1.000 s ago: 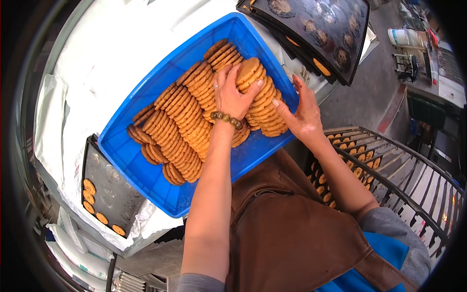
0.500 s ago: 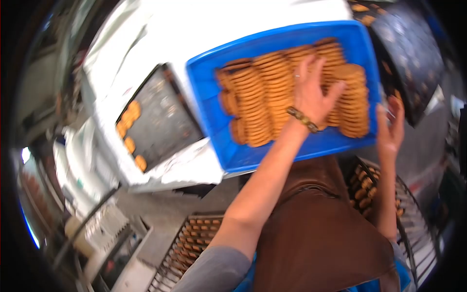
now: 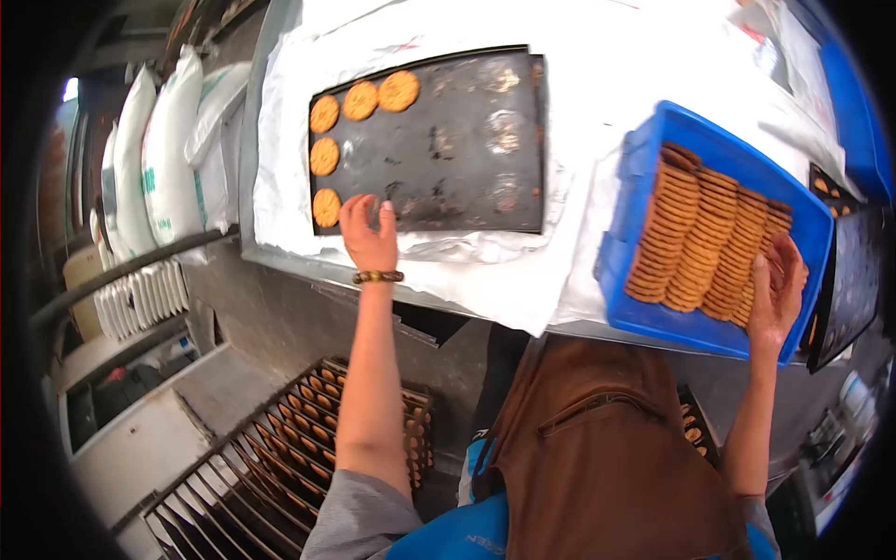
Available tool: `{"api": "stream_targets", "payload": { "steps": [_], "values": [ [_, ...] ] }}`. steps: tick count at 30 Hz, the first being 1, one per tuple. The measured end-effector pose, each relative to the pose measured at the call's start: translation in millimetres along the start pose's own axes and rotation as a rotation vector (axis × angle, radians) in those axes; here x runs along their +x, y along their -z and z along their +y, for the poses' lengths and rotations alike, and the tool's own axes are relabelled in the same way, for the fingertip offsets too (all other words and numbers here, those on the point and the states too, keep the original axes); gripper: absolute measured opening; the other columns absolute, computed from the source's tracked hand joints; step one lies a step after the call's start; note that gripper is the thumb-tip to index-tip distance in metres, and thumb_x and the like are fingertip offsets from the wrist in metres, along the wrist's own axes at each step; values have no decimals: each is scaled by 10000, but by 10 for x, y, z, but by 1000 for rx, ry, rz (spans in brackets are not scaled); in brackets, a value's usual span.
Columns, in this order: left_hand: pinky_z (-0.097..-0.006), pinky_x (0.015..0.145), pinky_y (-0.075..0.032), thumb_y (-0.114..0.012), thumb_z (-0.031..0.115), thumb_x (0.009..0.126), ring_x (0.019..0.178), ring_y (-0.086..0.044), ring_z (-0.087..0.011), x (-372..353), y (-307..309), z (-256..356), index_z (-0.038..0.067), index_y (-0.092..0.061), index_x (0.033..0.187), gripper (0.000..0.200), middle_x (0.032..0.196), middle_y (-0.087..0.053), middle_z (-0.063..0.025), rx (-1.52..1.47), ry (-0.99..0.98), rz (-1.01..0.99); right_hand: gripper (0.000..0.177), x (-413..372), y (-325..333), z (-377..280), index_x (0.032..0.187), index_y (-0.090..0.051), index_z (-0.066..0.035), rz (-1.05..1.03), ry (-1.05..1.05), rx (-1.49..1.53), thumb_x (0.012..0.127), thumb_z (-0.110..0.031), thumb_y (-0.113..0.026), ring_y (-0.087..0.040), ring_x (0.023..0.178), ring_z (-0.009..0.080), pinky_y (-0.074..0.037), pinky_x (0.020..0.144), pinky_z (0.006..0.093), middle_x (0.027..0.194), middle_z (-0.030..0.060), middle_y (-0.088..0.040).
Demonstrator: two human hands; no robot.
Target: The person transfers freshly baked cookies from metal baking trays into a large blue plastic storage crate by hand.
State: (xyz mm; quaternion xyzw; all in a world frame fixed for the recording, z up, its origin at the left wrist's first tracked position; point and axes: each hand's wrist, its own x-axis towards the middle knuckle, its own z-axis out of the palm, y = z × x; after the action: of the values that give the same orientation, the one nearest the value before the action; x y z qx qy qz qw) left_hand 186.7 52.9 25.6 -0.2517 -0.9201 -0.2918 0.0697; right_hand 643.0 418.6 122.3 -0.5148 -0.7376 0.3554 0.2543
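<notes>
My left hand (image 3: 369,233), a beaded bracelet at its wrist, reaches over the lower left corner of a dark baking tray (image 3: 448,177). Its fingers are apart beside the lowest round biscuit (image 3: 326,207), with nothing held. More biscuits (image 3: 399,91) lie along the tray's left and top edges. On the right, a blue crate (image 3: 621,233) holds several stacked rows of biscuits (image 3: 700,233). My right hand (image 3: 780,285) is at the crate's right side against the last row, fingers partly curled; whether it grips any biscuits is hidden.
The tray and crate rest on a white-covered table (image 3: 513,275). White sacks (image 3: 173,154) stand at the left behind a rail. A rack of biscuit trays (image 3: 289,429) is below at the left. Another dark tray (image 3: 849,280) stands right of the crate.
The view has swung left. My left hand has moved from the biscuit rows in the crate to the tray. My right hand has come from outside the crate's edge to its inside.
</notes>
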Motion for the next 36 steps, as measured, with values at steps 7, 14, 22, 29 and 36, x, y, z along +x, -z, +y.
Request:
{"api": "stream_targets", "payload": {
  "steps": [7, 14, 22, 29, 36],
  "values": [
    [-456, 1171, -434, -885, 209, 799, 1449, -433, -362, 605, 393, -2164, 39, -536, 1465, 771, 1577, -460, -168, 402, 157, -398, 471, 4, -2405, -1524, 1388, -584, -15, -408, 283, 72, 946, -51, -742, -661, 1138, 202, -528, 932, 332, 1270, 122, -690],
    [-430, 1242, -361, -949, 206, 711, 1513, -364, -331, 1029, 386, -2902, 130, -408, 1579, 1026, 1642, -389, -127, 435, -35, -659, 559, -188, -5499, -2485, 1341, -576, 3, -656, 847, -43, 892, -265, -771, -629, 1133, 397, -520, 972, 489, 1228, 217, -672],
    [-470, 1184, -402, -980, 271, 622, 1372, -470, -396, 1286, 452, -2971, 63, -412, 1544, 1102, 1461, -495, -180, 263, -171, -626, 667, 540, -6987, -2757, 1237, -605, -1, -465, 939, -538, 831, -481, -828, -598, 1170, 413, -510, 975, 501, 1226, 216, -672],
    [-462, 1150, -446, -983, 322, 621, 1361, -473, -415, 2111, 6, -2907, 54, -443, 1517, 1080, 1465, -476, -207, 254, -238, -483, 872, 452, -7351, -2920, 1306, -587, 14, -539, 823, -718, 780, -634, -840, -612, 1215, 420, -473, 1018, 564, 1263, 250, -650],
    [-449, 1198, -413, -983, 402, 637, 1441, -426, -374, 2337, -134, -2962, 123, -427, 1576, 1127, 1551, -453, -162, 332, -196, -612, 877, 407, -7509, -2911, 1327, -563, 47, -478, 679, -586, 758, -533, -892, -607, 1173, 500, -490, 1015, 579, 1255, 310, -613]
  ]
}}
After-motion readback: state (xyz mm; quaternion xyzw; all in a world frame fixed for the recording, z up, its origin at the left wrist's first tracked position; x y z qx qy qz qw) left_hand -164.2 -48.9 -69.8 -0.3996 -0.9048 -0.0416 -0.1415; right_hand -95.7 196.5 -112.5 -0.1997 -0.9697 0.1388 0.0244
